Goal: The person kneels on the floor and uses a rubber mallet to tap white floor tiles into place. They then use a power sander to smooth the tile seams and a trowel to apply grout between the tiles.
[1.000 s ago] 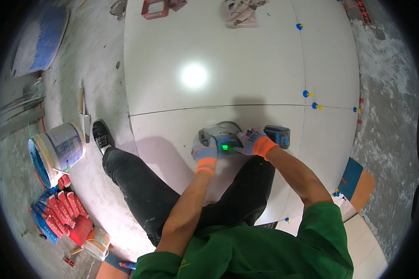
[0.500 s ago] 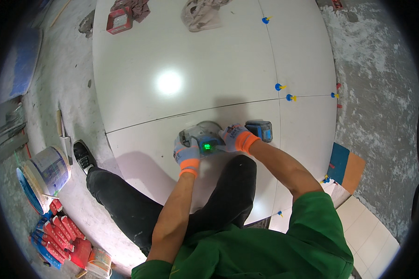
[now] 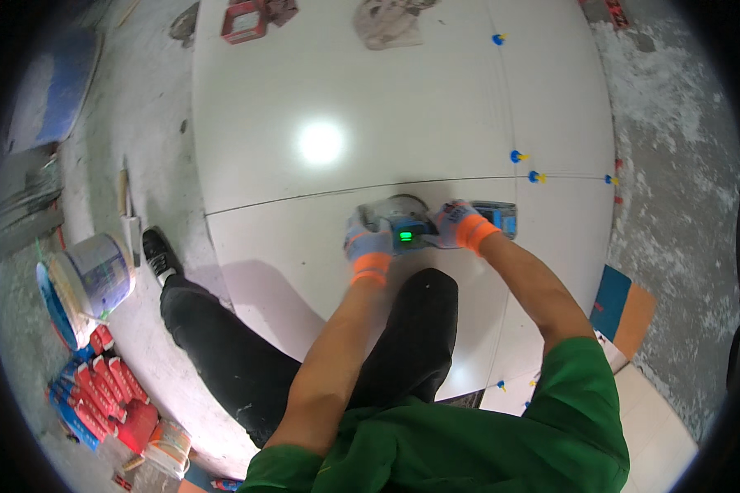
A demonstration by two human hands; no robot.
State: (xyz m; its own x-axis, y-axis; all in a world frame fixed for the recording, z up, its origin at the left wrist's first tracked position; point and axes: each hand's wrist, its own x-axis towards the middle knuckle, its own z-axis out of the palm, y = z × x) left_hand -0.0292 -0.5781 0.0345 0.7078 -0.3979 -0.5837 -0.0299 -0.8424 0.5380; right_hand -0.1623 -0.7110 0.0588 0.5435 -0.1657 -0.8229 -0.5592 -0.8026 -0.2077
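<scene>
A cordless tile vibrator rests on a large pale floor tile, just on my side of a joint. It has a round grey base, a lit green display and a blue-and-black battery at its right end. My left hand, in a grey glove with an orange cuff, is closed round the tool's left side. My right hand, gloved alike, grips the part beside the battery. Both hands look slightly blurred. Blue-and-yellow levelling clips stand in the joints to the right.
A red tray and a crumpled cloth lie on the far tile. At left are a trowel, a white bucket, red-and-blue packets and a smaller bucket. Blue and orange pieces lie at right.
Both hands have slid the tile vibrator a little to the right along the tile, keeping their grip. The whole view has also shifted slightly.
</scene>
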